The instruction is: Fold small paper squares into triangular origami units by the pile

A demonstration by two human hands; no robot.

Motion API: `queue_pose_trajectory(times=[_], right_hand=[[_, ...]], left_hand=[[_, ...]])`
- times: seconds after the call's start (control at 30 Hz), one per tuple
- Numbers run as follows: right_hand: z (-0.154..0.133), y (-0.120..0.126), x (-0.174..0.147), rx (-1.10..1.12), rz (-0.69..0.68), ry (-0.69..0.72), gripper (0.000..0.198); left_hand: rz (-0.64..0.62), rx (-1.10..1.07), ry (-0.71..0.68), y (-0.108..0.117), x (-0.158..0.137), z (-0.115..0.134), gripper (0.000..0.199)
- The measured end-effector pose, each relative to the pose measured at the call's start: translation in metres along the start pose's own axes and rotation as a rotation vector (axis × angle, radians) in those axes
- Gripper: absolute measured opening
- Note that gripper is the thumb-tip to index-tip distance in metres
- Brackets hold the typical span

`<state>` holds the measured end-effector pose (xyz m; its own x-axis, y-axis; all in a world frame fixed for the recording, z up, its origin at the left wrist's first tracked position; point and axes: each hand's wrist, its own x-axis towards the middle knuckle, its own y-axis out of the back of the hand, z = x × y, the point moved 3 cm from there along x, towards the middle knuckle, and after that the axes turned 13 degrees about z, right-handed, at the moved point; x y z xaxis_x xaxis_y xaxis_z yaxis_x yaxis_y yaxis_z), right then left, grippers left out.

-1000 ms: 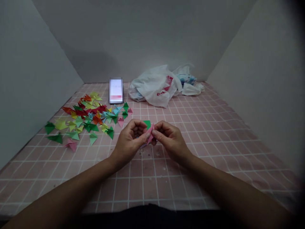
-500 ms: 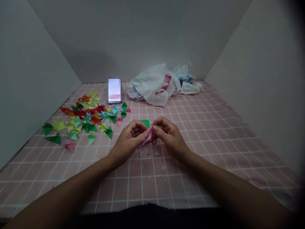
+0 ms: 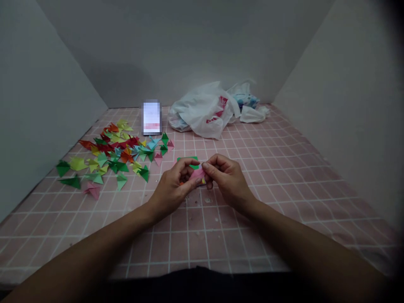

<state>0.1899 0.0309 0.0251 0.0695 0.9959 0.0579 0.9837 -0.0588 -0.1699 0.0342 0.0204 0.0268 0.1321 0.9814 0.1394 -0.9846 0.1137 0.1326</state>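
Between my two hands is a small folded piece of pink paper (image 3: 198, 173). My left hand (image 3: 173, 184) pinches its left side between thumb and fingers. At its right edge, the thumb and forefinger of my right hand (image 3: 227, 179) close on the paper. Behind and under the hands lies green paper (image 3: 187, 160), partly covered by my left fingers. Bits of orange and yellow show below the pink piece, mostly hidden. Over to the left, many folded paper cranes (image 3: 121, 155) in red, orange, yellow, green, blue and pink are spread in a loose heap.
A lit phone (image 3: 151, 118) with a blurred screen stands upright behind the cranes. White plastic bags (image 3: 202, 110) lie crumpled at the back. Pale walls (image 3: 195, 46) enclose the pink checked tablecloth (image 3: 271, 168), and tiny scraps dot it near my hands.
The pink paper has turned from a steep slant to a flatter position between my fingers. My left hand has shifted slightly right, and more of the green paper shows.
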Motion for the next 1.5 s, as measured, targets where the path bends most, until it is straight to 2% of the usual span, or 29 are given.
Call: queue_pose_trajectory(times=[0.23, 0.4, 0.53, 0.67, 0.77, 0.93, 1.1, 1.23, 1.3, 1.43, 1.5], right_hand=[[0.000, -0.002, 0.000, -0.059, -0.109, 0.039, 0.026], [-0.004, 0.000, -0.002, -0.095, -0.084, 0.074, 0.029], [-0.005, -0.001, -0.002, -0.169, -0.111, 0.119, 0.027], [-0.006, -0.001, 0.000, -0.294, -0.166, 0.211, 0.017], [-0.003, -0.001, 0.002, -0.423, -0.198, 0.244, 0.021], [0.003, 0.003, 0.004, -0.484, -0.115, 0.206, 0.022], [0.018, 0.004, 0.004, -0.455, -0.187, 0.114, 0.022], [0.029, 0.005, 0.002, -0.379, -0.244, 0.008, 0.031], [0.030, 0.007, 0.002, -0.372, -0.191, -0.046, 0.033], [0.024, 0.008, 0.004, -0.374, -0.091, -0.056, 0.035], [0.021, 0.004, 0.004, -0.319, -0.152, -0.091, 0.029]], left_hand=[[0.009, 0.093, -0.085, 0.002, -0.001, 0.001, 0.029], [0.034, 0.123, -0.063, 0.003, 0.000, 0.004, 0.017], [0.077, 0.133, -0.061, 0.006, 0.001, 0.007, 0.018], [-0.008, 0.222, -0.080, 0.006, 0.002, 0.007, 0.019], [-0.094, 0.273, -0.075, 0.005, 0.003, 0.003, 0.020], [-0.088, 0.387, -0.148, 0.004, 0.005, -0.001, 0.023], [-0.054, 0.403, -0.151, 0.006, 0.005, -0.005, 0.022], [-0.119, 0.386, -0.148, 0.006, 0.007, -0.011, 0.023], [-0.122, 0.366, -0.150, 0.006, 0.008, -0.013, 0.026], [-0.043, 0.326, -0.126, 0.009, 0.010, -0.014, 0.028], [0.000, 0.324, -0.127, 0.013, 0.010, -0.011, 0.028]])
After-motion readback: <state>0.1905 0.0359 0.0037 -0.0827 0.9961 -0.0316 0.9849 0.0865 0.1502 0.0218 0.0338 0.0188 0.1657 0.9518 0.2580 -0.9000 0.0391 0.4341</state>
